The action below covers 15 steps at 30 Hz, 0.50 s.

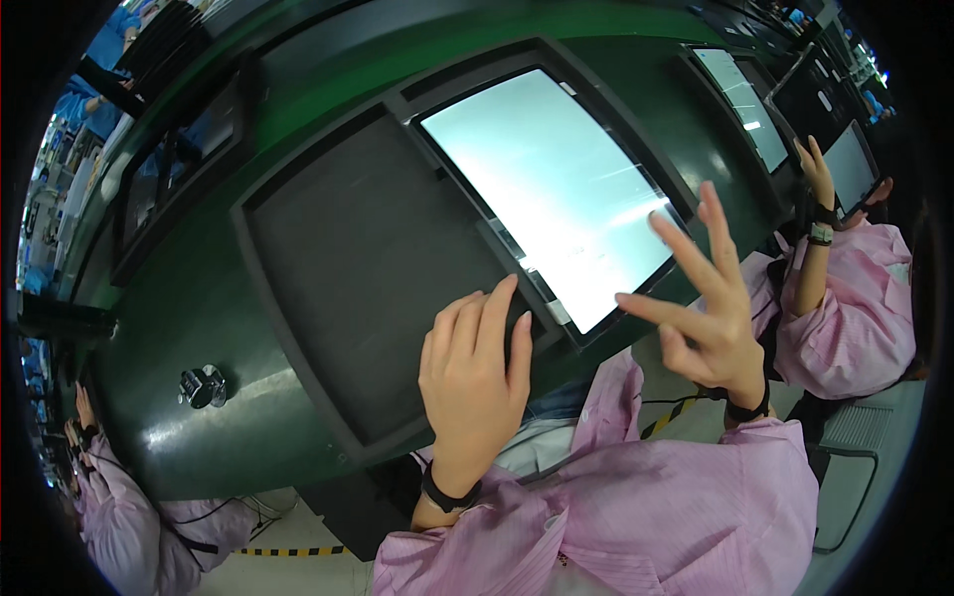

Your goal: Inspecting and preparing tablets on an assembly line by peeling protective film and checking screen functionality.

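Observation:
A flat rectangular display panel (556, 189) with a bright, pale surface lies in the right compartment of a black two-part tray (318, 382). The tray's left compartment has a bare dark floor. My left hand (475, 368) rests over that compartment's near right part, fingers stretched out side by side, their tips close to the divider. Over the panel's near right corner hovers my right hand (711, 313), fingers spread and holding nothing. Its index fingertip is near the panel's edge; whether it touches I cannot tell. Black bands circle both my wrists.
On the green table (199, 328) a small shiny metal object (203, 386) sits left of the tray. Another black tray (179, 164) stands at the far left. At right, a co-worker's hands (820, 174) hold a panel (852, 169) beside another lit panel (740, 104). Another person sits at lower left.

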{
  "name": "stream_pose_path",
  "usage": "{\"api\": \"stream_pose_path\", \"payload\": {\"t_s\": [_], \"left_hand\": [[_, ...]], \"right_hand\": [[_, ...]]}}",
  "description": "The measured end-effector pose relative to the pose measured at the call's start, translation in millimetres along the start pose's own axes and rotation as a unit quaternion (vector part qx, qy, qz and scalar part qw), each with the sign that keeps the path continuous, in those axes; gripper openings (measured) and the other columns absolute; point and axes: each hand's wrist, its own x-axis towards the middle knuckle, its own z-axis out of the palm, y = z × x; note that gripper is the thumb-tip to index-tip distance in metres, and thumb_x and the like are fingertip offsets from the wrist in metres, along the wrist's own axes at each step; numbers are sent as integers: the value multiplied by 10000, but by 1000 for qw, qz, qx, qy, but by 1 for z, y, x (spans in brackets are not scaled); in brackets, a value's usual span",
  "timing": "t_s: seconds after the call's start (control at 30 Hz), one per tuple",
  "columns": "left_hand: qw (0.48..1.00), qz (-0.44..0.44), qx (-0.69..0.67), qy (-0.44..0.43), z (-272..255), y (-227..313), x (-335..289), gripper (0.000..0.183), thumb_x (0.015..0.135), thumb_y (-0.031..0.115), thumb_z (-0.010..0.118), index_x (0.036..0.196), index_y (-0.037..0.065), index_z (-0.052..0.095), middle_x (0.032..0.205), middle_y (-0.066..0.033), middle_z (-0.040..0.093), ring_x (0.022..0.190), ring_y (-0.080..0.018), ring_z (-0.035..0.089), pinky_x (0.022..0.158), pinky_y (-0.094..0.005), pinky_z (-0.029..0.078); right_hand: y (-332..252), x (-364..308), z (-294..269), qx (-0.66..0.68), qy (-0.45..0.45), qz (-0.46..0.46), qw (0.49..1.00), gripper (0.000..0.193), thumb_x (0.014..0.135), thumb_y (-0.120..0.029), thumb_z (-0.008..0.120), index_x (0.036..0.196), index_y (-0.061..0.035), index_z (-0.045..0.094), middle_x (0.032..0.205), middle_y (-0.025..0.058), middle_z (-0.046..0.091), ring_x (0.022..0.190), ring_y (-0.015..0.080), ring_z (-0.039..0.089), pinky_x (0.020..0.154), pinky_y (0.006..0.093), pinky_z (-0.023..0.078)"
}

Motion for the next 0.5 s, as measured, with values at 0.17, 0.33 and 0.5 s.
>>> {"api": "stream_pose_path", "payload": {"t_s": [0.17, 0.33, 0.5], "left_hand": [[1000, 0, -10, 15, -3, 0, 0, 267, 835, 98, 627, 1095, 35, 618, 952, -132, 626, 893, -300, 592, 774, -376, 467], [999, 16, -13, 36, -5, 1, -3, 282, 831, 133, 643, 1094, 36, 614, 929, -110, 615, 891, -273, 590, 751, -363, 463], [997, -5, -67, 33, -9, -4, -9, 279, 838, 133, 633, 1096, 30, 606, 941, -100, 618, 892, -280, 588, 756, -366, 476]], "right_hand": [[-6, 1, 18, 11, 11, -16, 1000, 308, 644, -117, 575, 891, -135, 759, 1360, 169, 496, 1352, 498, 250, 1078, 550, 250], [-8, -9, 31, 68, 206, 71, 974, 420, 891, -282, 403, 899, -32, 741, 1355, 235, 474, 1369, 456, 246, 1097, 541, 221], [-12, -19, 58, 4, 244, 110, 964, 407, 922, -290, 401, 1047, -43, 698, 1342, 188, 504, 1372, 411, 262, 1106, 508, 192]]}}
